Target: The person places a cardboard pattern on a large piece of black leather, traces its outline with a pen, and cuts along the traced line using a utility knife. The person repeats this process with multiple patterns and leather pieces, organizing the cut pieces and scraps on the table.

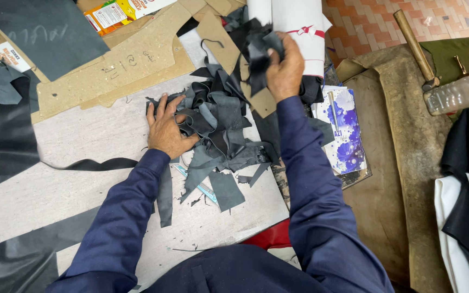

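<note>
Item: heap of black and grey leather offcuts (pixel 218 125), mid-table, on the pale worktop (pixel 82 184).

Your left hand (pixel 165 130): lies on the heap's left edge, fingers curled into the scraps, pinning them down.

Your right hand (pixel 284 68): raised above the far side of the heap, fingers clenched round a bunch of dark scraps (pixel 256 51) that hangs from your grip, just in front of the white roll (pixel 299 27).

Nearby: cardboard patterns (pixel 126 65) behind the heap; a thin pale-blue tool (pixel 202 187) half buried under the near scraps; a purple-flowered printed sheet (pixel 348 130) at the table's right edge; a hammer (pixel 416 49) and a clear bottle (pixel 460 93) further right.

Risks, as judged: tangled strips may drag more pieces up with the lifted bunch and spill them off the table's near edge. The buried tool is hard to see; your left fingers could catch on it while raking.
</note>
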A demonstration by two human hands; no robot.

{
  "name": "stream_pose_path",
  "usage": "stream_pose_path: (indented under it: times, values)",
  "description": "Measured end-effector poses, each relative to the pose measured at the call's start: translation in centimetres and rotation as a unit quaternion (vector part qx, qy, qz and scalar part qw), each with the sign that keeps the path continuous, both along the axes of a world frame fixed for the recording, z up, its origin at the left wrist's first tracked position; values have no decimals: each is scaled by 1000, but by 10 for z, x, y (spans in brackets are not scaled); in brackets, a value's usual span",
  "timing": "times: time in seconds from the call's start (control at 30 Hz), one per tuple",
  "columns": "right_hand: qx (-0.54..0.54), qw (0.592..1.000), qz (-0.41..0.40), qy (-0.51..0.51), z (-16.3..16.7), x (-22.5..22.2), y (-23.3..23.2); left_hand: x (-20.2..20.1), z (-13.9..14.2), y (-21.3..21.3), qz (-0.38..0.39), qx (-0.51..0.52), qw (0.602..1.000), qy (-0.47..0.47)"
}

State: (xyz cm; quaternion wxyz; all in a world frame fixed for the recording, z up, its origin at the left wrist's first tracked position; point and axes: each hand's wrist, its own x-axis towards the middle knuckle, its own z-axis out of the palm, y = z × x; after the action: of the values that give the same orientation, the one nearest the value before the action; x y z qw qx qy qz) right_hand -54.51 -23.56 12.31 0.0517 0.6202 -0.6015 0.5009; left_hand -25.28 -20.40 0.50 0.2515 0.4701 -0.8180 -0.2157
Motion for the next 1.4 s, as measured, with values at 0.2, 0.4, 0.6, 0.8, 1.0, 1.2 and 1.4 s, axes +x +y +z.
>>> stream_pose_path:
  times: [0.2, 0.4, 0.6, 0.8, 1.0, 1.2, 1.4]
  values:
    - [-69, 960, 223, -156, 71, -8, 30, -3, 14, 3, 12, 16, 1000, 12]
    - [44, 924, 324, -200, 57, 57, 55, 0, 20, 7, 61, 86, 988, 114]
    - [179, 908, 376, 53, -1, 116, 40, 14, 21, 6, -24, -9, 969, 244]
    - [421, 857, 215, -203, 13, 57, -21, 12, 21, 5, -38, -8, 985, 166]
    - [123, 962, 3, 244, 4, 31, -85, 17, 9, 1, -54, -13, 983, 173]
    - [148, 975, 1, 166, -2, 26, -94, 19, 3, -5, -71, -25, 988, 137]
    - [116, 972, 185, -87, 19, 44, -38, 18, 3, 0, -49, 4, 982, 182]
